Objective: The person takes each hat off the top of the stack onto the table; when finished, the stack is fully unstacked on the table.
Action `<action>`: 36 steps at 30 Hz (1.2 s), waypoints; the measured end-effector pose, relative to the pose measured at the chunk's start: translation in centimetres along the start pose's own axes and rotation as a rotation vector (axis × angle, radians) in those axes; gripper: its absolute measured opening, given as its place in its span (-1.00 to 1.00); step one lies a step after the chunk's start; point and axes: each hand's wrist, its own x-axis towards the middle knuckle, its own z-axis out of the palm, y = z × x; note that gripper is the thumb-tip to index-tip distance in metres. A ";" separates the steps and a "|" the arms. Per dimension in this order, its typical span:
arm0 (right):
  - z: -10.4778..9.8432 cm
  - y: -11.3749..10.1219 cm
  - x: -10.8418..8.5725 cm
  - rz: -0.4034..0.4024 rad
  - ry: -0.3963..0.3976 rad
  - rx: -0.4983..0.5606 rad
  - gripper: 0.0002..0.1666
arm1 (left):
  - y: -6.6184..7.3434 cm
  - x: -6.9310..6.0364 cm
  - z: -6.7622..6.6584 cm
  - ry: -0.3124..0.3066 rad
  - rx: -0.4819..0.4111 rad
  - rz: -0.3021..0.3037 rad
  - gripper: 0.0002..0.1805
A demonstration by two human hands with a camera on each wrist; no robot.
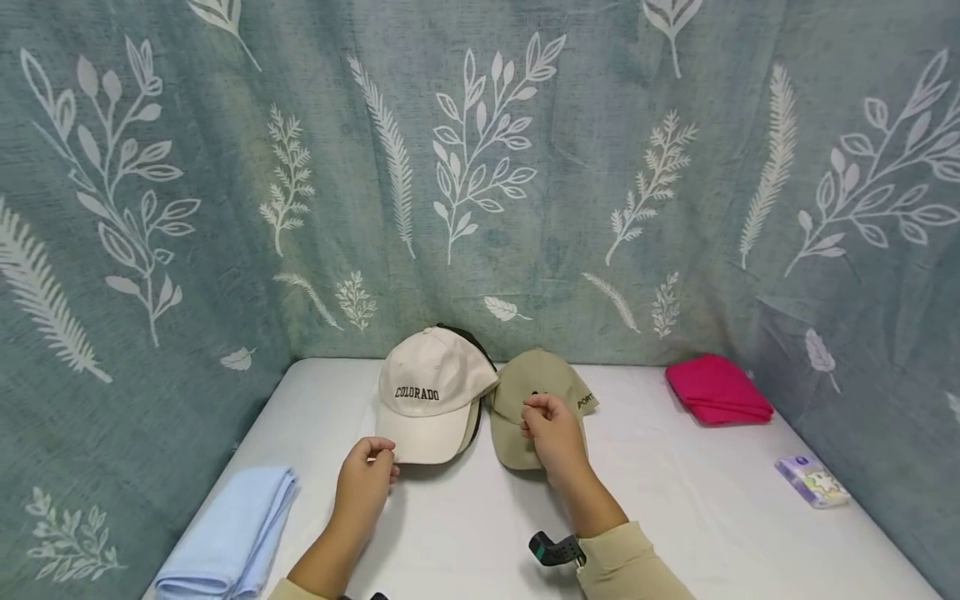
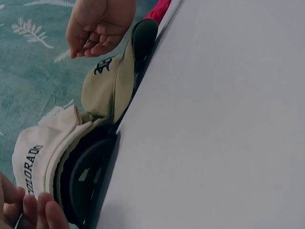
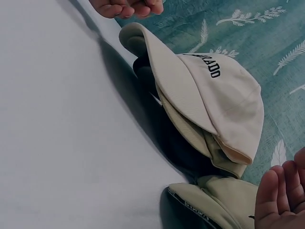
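A cream cap (image 1: 427, 383) lettered COLORADO sits on top of a stack, with a khaki cap (image 3: 183, 126) and a dark cap (image 2: 90, 176) beneath it. Against its right side stands an olive cap (image 1: 517, 392) with dark lettering. My left hand (image 1: 365, 479) hovers by the left edge of the cream cap's brim, fingers loosely bent and holding nothing; the right wrist view has a small gap between them. Over the front of the olive cap is my right hand (image 1: 555, 433), also loosely curled around nothing. It hides part of that cap's lettering.
A folded light blue cloth (image 1: 225, 533) lies at the left of the white table (image 1: 465, 542). Toward the right are a folded magenta cloth (image 1: 716, 390) and a small purple packet (image 1: 812, 481). A leaf-patterned curtain (image 1: 480, 208) encloses the back and sides.
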 end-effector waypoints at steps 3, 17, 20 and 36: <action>0.4 0.2 0.2 0.009 -0.012 -0.007 -0.75 | -0.2 0.4 -0.4 0.032 0.059 -0.008 -0.78; 2.9 0.8 0.8 0.031 -0.002 -0.044 -0.75 | -1.1 1.6 -1.3 0.047 -0.001 -0.135 -0.57; 3.6 1.0 0.6 0.033 -0.001 -0.041 -0.77 | -1.2 1.8 -1.2 0.036 -0.050 -0.168 -0.52; 6.8 1.9 2.0 0.047 0.008 -0.020 -0.63 | -2.0 3.2 -1.5 -0.049 -0.164 -0.215 -0.36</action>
